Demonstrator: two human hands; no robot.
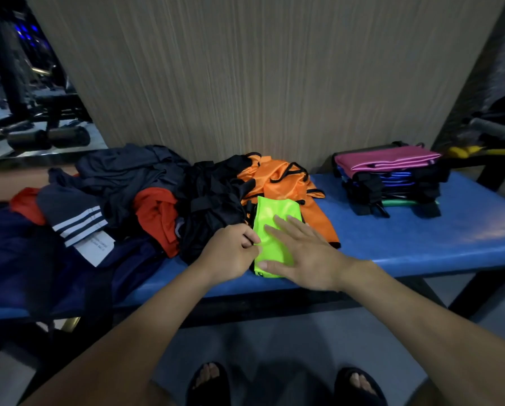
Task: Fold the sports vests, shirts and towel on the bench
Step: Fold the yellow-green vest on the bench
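A neon green vest [270,219], folded into a narrow strip, lies on the blue bench [392,238] near its front edge. My right hand [299,253] lies flat on it with straight fingers. My left hand [233,254] pinches the vest's left edge, where its black trim shows. Behind the green vest lies an orange vest [277,174] with black trim, crumpled. A heap of unfolded dark, red and striped clothes [122,194] covers the bench's left half. A stack of folded vests [389,180], pink on top, stands at the right.
A wood-grain wall panel [260,77] rises right behind the bench. Gym equipment [40,118] stands at the far left, and a yellow-handled bar [468,150] at the far right. My sandalled feet [280,382] are on the grey floor below.
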